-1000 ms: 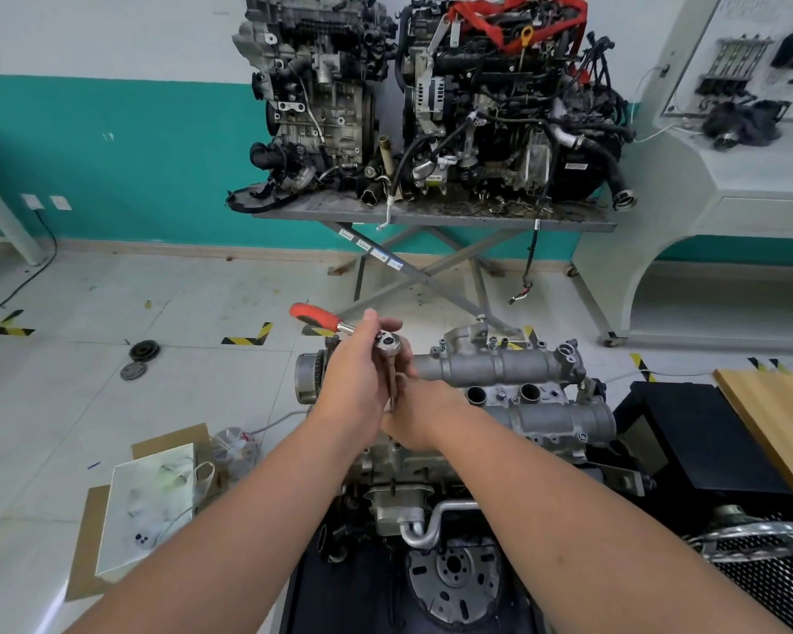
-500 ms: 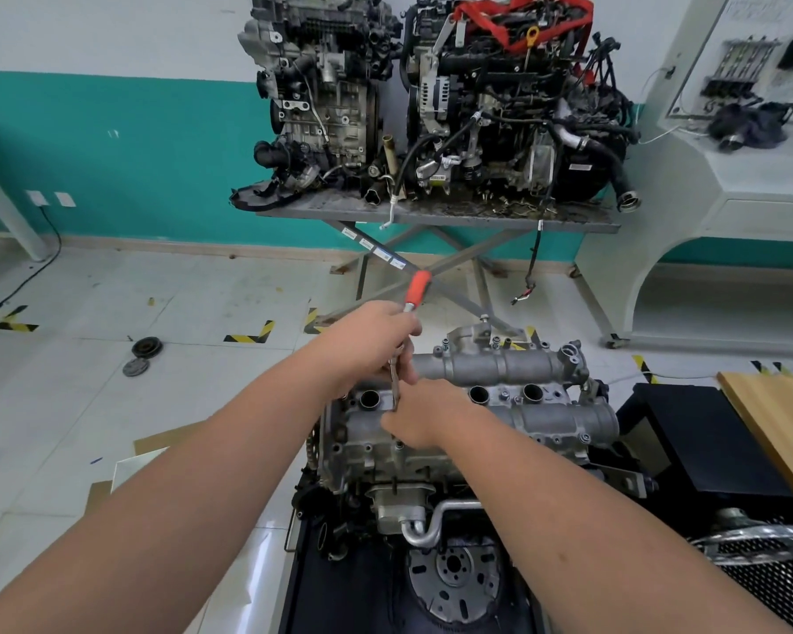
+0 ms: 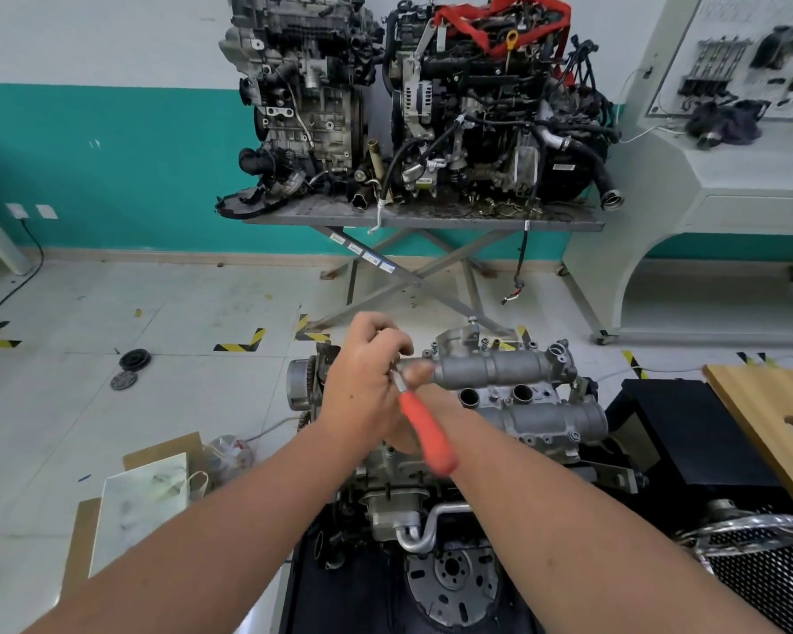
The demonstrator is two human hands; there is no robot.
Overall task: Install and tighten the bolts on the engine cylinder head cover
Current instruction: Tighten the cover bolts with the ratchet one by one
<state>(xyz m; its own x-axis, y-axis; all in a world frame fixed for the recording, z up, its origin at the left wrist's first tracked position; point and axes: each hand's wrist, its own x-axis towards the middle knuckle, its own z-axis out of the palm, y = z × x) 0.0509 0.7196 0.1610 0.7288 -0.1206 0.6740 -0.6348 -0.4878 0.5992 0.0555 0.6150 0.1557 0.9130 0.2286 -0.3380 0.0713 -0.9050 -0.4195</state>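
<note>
Cylinder head cover (image 3: 513,395) sits on top of the engine low in the middle of the view, its long axis running left to right, with two round plug wells open on its upper face. Both hands meet over its left end. The left hand (image 3: 362,391) is curled shut around the head end of a ratchet (image 3: 424,427), whose red handle slants down and to the right, toward the person, crossing over the right wrist. The right hand (image 3: 413,432) lies mostly hidden under the left hand and the handle; whether its fingers are closed on the extension or socket I cannot tell. The bolt being driven is hidden below the hands, so it lies straight down from the left hand's fingers, which are the nearer to it.

As I judge it, the step in hand is running a bolt down at the left end of the cover. The swing of the handle has open air on the near side and to the left, above the floor; to the right it would meet the raised cam housing of the cover, so short strokes look wiser. Bolt holes further right along the cover lie nearer the right hand.
</note>
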